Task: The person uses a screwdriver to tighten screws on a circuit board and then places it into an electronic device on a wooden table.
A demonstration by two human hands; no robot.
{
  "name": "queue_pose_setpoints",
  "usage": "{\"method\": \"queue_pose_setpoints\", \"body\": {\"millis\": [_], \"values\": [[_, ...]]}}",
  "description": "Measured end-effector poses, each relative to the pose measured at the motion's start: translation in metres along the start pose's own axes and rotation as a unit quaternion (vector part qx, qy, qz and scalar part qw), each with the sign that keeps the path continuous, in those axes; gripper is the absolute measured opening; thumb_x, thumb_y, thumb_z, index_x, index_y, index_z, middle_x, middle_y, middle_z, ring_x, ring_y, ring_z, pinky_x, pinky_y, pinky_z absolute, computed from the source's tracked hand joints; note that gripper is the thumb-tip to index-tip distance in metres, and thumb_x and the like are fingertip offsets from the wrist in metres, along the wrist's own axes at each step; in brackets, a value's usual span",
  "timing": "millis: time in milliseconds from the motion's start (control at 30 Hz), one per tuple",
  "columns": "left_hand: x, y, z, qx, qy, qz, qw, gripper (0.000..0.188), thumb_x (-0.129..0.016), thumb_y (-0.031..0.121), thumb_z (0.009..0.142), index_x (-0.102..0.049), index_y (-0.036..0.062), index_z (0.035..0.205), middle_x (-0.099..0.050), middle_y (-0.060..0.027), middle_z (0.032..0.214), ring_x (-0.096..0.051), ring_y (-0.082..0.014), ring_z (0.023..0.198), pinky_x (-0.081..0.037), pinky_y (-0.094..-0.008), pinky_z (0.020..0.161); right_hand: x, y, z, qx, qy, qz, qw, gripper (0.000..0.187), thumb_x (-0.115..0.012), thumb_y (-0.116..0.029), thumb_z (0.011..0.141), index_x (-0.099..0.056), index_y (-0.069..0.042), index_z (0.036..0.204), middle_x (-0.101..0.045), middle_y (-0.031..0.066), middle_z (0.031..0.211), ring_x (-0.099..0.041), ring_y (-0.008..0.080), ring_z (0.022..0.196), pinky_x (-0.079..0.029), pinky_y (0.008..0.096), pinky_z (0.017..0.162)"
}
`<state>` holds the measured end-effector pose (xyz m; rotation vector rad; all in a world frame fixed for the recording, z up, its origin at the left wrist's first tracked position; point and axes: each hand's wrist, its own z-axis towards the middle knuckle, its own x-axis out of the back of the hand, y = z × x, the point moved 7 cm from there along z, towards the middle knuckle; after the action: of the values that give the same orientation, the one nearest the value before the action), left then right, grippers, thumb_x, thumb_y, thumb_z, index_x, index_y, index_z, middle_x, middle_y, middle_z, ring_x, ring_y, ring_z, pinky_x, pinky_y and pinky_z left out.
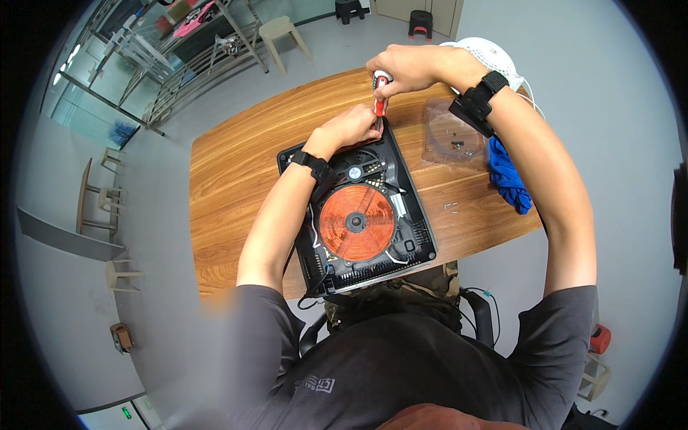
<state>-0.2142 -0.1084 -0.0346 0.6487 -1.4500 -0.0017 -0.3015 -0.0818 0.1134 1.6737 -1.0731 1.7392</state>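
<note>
An opened induction cooker, its black casing bottom down, lies on the wooden table in front of me. Its round copper coil and a fan beyond it are exposed. In my right hand is a screwdriver with a red and white handle, held upright over the casing's far right corner. My left hand reaches across the casing's far edge, fingers closed beside the screwdriver's shaft. Whether they pinch the shaft or a small screw is hidden.
Several screws lie on the table right of the cooker. A clear plastic tray holds small parts. Blue gloves sit by the right edge, a white appliance behind. A cord hangs at the near edge.
</note>
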Motion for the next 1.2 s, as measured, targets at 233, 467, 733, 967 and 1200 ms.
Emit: {"method": "queue_pose_setpoints", "body": {"millis": [233, 467, 733, 967, 1200], "values": [[0.001, 0.006, 0.000, 0.000, 0.003, 0.011, 1.000, 0.014, -0.075, 0.013, 0.086, -0.070, 0.0023, 0.094, -0.072, -0.0162, 0.094, -0.069, -0.0363, 0.095, -0.054, -0.0447, 0.085, 0.001, -0.001, -0.002, 0.007, 0.004, -0.003, 1.000, 0.038, -0.072, -0.033, 0.090, -0.070, 0.001, 0.105, -0.075, 0.0185, 0.093, -0.072, 0.0362, 0.090, -0.057, 0.0433, 0.079], [0.001, 0.001, 0.001, 0.019, -0.013, -0.010, 1.000, 0.015, -0.076, 0.014, 0.085, -0.071, 0.0027, 0.094, -0.073, -0.0162, 0.094, -0.069, -0.0363, 0.095, -0.054, -0.0449, 0.085, 0.001, -0.003, -0.001, -0.003, 0.000, -0.012, 1.000, 0.038, -0.072, -0.033, 0.090, -0.069, 0.002, 0.105, -0.075, 0.0189, 0.093, -0.072, 0.0364, 0.091, -0.057, 0.0435, 0.079], [0.000, 0.003, -0.001, 0.004, -0.003, 0.010, 1.000, 0.015, -0.076, 0.014, 0.085, -0.071, 0.0033, 0.095, -0.073, -0.0158, 0.093, -0.069, -0.0359, 0.094, -0.054, -0.0448, 0.084, 0.002, -0.005, 0.000, -0.013, -0.009, -0.021, 1.000, 0.040, -0.072, -0.034, 0.090, -0.069, 0.002, 0.107, -0.074, 0.0212, 0.092, -0.071, 0.0376, 0.090, -0.057, 0.0441, 0.078], [-0.003, -0.004, 0.001, 0.024, -0.002, 0.001, 1.000, 0.014, -0.077, 0.013, 0.084, -0.072, 0.0038, 0.093, -0.073, -0.0153, 0.091, -0.069, -0.0356, 0.091, -0.054, -0.0446, 0.083, -0.001, -0.003, 0.002, -0.005, 0.000, -0.017, 1.000, 0.040, -0.072, -0.035, 0.091, -0.069, 0.002, 0.106, -0.074, 0.0210, 0.090, -0.071, 0.0380, 0.089, -0.056, 0.0445, 0.078], [-0.002, -0.001, 0.000, 0.015, 0.010, -0.016, 1.000, 0.015, -0.079, 0.012, 0.083, -0.073, 0.0037, 0.094, -0.074, -0.0151, 0.091, -0.070, -0.0350, 0.091, -0.054, -0.0440, 0.082, 0.000, -0.005, 0.001, -0.003, 0.000, -0.027, 1.000, 0.041, -0.072, -0.035, 0.090, -0.069, 0.002, 0.107, -0.074, 0.0208, 0.091, -0.071, 0.0382, 0.089, -0.056, 0.0444, 0.078]]}}
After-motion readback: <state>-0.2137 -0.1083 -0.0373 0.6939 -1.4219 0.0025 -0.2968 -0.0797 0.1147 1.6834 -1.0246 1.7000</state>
